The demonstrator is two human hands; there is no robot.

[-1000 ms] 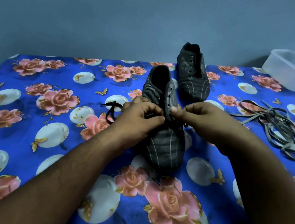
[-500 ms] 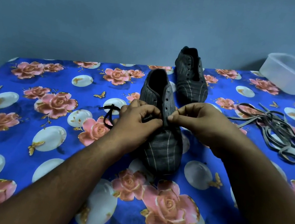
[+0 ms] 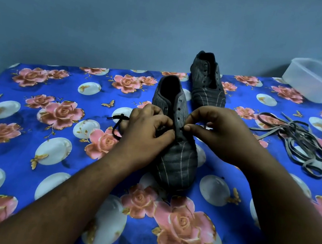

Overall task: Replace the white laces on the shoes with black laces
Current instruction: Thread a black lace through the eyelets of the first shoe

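Since a second ago both hands shifted up the near dark grey striped cloth shoe (image 3: 175,144) on the floral sheet: left hand (image 3: 149,128) grips its flap, right hand (image 3: 215,129) pinches the thin black lace (image 3: 117,125) at an eyelet, threading barely begun.

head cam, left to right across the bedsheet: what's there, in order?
Loose black lace end → left hand → near shoe → right hand → pile of pale removed laces → clear plastic tub. Far shoe left out: it overlaps the near shoe and right hand.
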